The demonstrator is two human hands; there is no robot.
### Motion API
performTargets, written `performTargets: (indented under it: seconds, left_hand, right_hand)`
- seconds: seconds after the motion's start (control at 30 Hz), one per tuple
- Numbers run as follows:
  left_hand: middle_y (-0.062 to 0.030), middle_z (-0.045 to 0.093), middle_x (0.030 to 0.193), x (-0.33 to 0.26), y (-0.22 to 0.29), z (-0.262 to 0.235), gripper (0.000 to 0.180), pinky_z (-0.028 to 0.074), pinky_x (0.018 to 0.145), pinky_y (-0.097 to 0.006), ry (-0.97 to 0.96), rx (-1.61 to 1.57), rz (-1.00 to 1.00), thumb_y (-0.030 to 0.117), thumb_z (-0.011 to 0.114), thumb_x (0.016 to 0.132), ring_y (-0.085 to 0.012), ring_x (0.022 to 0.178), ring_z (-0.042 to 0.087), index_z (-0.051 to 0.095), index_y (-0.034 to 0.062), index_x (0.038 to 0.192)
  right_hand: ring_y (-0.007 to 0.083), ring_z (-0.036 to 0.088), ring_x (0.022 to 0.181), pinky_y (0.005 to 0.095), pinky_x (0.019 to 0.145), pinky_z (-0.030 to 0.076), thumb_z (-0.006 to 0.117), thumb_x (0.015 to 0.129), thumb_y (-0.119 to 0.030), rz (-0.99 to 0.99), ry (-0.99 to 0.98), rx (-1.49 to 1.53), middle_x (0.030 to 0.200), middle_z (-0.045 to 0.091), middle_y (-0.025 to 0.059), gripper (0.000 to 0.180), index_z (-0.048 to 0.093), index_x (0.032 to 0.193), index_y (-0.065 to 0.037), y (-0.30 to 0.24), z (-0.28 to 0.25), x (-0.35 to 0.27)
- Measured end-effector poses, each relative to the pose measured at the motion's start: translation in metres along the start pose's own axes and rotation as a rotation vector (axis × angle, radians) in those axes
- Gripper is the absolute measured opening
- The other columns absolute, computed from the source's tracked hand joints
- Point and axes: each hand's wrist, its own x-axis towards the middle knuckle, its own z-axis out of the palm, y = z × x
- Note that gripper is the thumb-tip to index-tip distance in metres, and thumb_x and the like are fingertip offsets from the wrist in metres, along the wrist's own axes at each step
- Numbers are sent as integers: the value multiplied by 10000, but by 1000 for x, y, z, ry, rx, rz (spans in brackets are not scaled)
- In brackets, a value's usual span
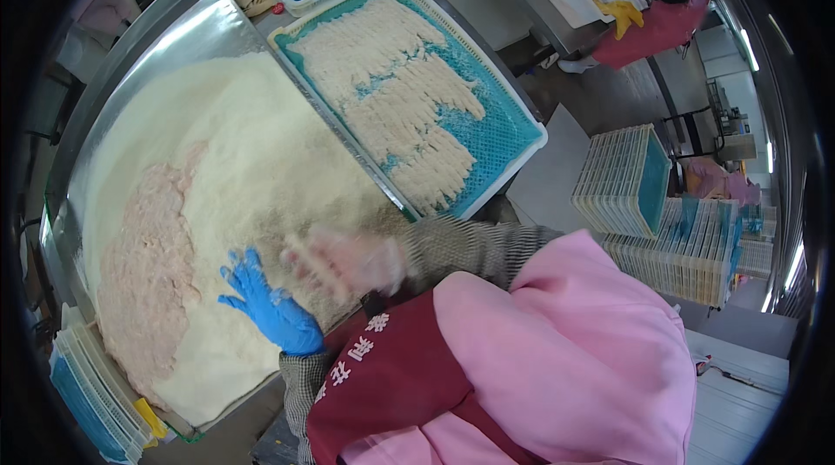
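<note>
Your left hand (277, 308) was open, your right hand (352, 263) too blurred to tell; the pinkish mass (148, 269) at 9 o'clock seemed soft, best scooped underneath.

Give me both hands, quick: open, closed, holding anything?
Left hand: open, blue-gloved fingers spread over the pale crumbs, no object visible in it.
Right hand: motion-blurred; open or closed, holding or not, cannot be told.
</note>
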Motion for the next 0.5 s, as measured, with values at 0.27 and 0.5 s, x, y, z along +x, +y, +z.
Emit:
performTargets:
  seconds: [0.27, 0.5]
  left_hand:
    - [-211, 486, 1589, -107, -89, 34, 530, 141, 1280, -558, -171, 190, -232, 289, 505, 1070, -395, 1519, 382, 504, 7, 1518]
    - [-267, 474, 1576, -98, -76, 38, 552, 233, 1258, -536, -201, 145, -290, 326, 546, 1051, -409, 1493, 410, 531, -6, 1491]
  right_hand:
    - [191, 575, 1249, 343, 1093, 474, 316, 1080, -670, -406, 744, -822, 1393, 627, 93, 785, 436, 1577, -75, -168, -110, -169]
    - [239, 322, 1548, 356, 1261, 278, 290, 1064, -703, -251, 779, -627, 1702, 320, 98, 851, 249, 1673, -111, -114, -213, -167]
